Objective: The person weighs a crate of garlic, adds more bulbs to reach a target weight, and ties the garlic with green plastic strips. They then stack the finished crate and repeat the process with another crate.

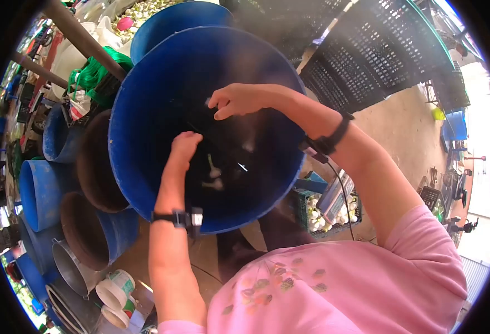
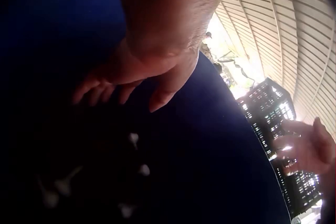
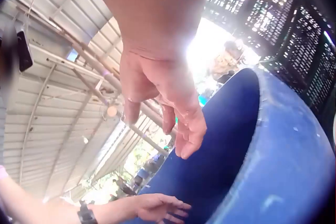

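Observation:
A large blue barrel (image 1: 123,161) stands in front of me, dark inside. Several pale bulb-shaped pieces with thin stalks (image 1: 215,171) lie down in it; more whitish pieces (image 2: 63,186) show blurred in the left wrist view. My left hand (image 1: 186,148) reaches down inside the barrel, fingers loose and pointing downward above the pale pieces (image 2: 144,170), holding nothing. Higher up, my right hand (image 1: 239,101) hangs over the opening with fingers bent loosely. In the right wrist view, the right hand (image 3: 165,103) looks wet and has nothing between its fingers.
A second blue barrel (image 1: 144,34) stands behind. Black perforated crates (image 1: 375,61) rise at the back right. Several blue tubs (image 1: 35,195) lie at the left. A crate of white pieces (image 1: 318,220) with a scale (image 1: 334,197) sits near the barrel's right side.

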Motion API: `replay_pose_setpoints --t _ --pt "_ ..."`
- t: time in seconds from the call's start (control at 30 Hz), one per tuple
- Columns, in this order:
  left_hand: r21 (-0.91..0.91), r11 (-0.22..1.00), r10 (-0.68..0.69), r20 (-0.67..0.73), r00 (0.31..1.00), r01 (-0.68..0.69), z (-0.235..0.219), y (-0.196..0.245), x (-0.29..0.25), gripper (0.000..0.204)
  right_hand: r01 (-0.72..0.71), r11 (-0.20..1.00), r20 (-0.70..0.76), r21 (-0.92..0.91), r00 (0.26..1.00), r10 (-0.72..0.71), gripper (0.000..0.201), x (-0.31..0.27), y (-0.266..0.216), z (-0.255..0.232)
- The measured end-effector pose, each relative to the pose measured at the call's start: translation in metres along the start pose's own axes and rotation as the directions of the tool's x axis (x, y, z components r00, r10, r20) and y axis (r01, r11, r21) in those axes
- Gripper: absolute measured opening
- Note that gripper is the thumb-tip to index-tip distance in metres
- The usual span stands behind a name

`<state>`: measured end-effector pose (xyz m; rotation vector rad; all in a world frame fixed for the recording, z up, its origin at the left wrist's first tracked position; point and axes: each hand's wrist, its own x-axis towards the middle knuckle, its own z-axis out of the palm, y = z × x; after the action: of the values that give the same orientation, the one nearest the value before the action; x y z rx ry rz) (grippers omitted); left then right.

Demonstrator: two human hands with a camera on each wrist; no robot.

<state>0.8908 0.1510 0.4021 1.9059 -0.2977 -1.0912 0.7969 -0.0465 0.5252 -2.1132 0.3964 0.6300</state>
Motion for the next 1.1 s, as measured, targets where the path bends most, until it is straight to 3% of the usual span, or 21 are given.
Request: replay_pose_setpoints --t 0.07,0.13,0.17,0.2,0.23,0.27,0.3,0.33,0.4,0.43,0.5,0.57,0.67,0.73,0.8,0.83,0.9,1.07,1.1 --pt "0.371 0.880 0.325 -0.018 0.945 -0.296 -0.012 0.009 -0.030 0.040 -0.086 0.996 -0.053 -0.028 0.995 0.085 0.061 0.039 0.005 0.000" --pt "0.565 0.671 0.588 -0.013 0.809 -0.479 -0.042 0.021 -0.085 0.044 -0.238 0.971 -0.167 0.030 0.956 0.240 0.062 0.076 0.022 0.003" --pt "0.707 0.570 0.652 -0.081 0.754 -0.418 -0.058 0.029 -0.110 0.048 -0.280 0.958 -0.187 0.059 0.940 0.286 0.064 0.093 0.039 0.002" --pt "0.826 0.458 0.719 -0.128 0.683 -0.327 -0.073 0.030 -0.126 0.053 -0.248 0.967 -0.267 -0.052 0.937 0.226 0.066 0.118 0.072 0.004" --pt "0.859 0.468 0.723 -0.239 0.648 -0.205 -0.088 0.020 -0.130 0.060 -0.223 0.961 -0.340 -0.162 0.927 0.158 0.068 0.148 0.115 0.009" --pt "0.875 0.477 0.724 -0.338 0.602 -0.083 -0.102 0.009 -0.131 0.067 -0.249 0.958 -0.384 -0.146 0.906 0.177 0.071 0.180 0.169 0.016" --pt "0.840 0.541 0.643 -0.441 0.626 0.035 -0.112 -0.006 -0.125 0.076 -0.282 0.943 -0.455 -0.176 0.873 0.177 0.072 0.200 0.215 0.028" --pt "0.759 0.647 0.532 -0.514 0.673 0.068 -0.120 -0.017 -0.118 0.083 -0.320 0.926 -0.522 -0.200 0.835 0.175 0.073 0.219 0.258 0.041" --pt "0.617 0.782 0.472 -0.496 0.729 -0.087 -0.128 -0.044 -0.102 0.086 -0.438 0.882 -0.643 -0.173 0.729 0.235 0.074 0.225 0.281 0.063" --pt "0.578 0.810 0.445 -0.493 0.748 -0.100 -0.129 -0.046 -0.098 0.086 -0.473 0.873 -0.684 -0.123 0.677 0.271 0.075 0.226 0.298 0.078" --pt "0.495 0.860 0.386 -0.470 0.794 -0.125 -0.127 -0.038 -0.098 0.086 -0.439 0.895 -0.660 -0.085 0.698 0.279 0.071 0.227 0.309 0.104" --pt "0.504 0.858 0.376 -0.477 0.794 -0.104 -0.127 -0.034 -0.098 0.086 -0.281 0.953 -0.517 -0.110 0.836 0.187 0.060 0.231 0.311 0.116" --pt "0.535 0.838 0.396 -0.460 0.794 -0.108 -0.127 -0.040 -0.097 0.083 -0.361 0.907 -0.546 0.216 0.726 0.418 0.049 0.247 0.313 0.128" --pt "0.497 0.856 0.401 -0.471 0.786 -0.139 -0.126 -0.042 -0.094 0.081 -0.143 0.788 -0.522 0.599 0.676 0.520 0.043 0.269 0.335 0.116" --pt "0.537 0.829 0.444 -0.468 0.765 -0.152 -0.126 -0.043 -0.091 0.077 -0.016 0.742 -0.479 0.670 0.755 0.448 0.038 0.277 0.322 0.093" --pt "0.549 0.822 0.452 -0.467 0.760 -0.151 -0.126 -0.043 -0.090 0.077 -0.018 0.804 -0.422 0.594 0.844 0.331 0.036 0.272 0.294 0.072" --pt "0.558 0.819 0.448 -0.478 0.756 -0.133 -0.126 -0.043 -0.090 0.077 -0.085 0.852 -0.259 0.517 0.933 0.250 0.033 0.268 0.254 0.060" --pt "0.595 0.801 0.422 -0.477 0.771 -0.070 -0.126 -0.047 -0.090 0.073 -0.409 0.787 0.145 0.462 0.910 0.388 0.028 0.289 0.225 0.097" --pt "0.591 0.804 0.416 -0.482 0.771 -0.065 -0.125 -0.047 -0.089 0.072 -0.297 0.832 0.193 0.468 0.953 0.232 0.029 0.278 0.216 0.103"
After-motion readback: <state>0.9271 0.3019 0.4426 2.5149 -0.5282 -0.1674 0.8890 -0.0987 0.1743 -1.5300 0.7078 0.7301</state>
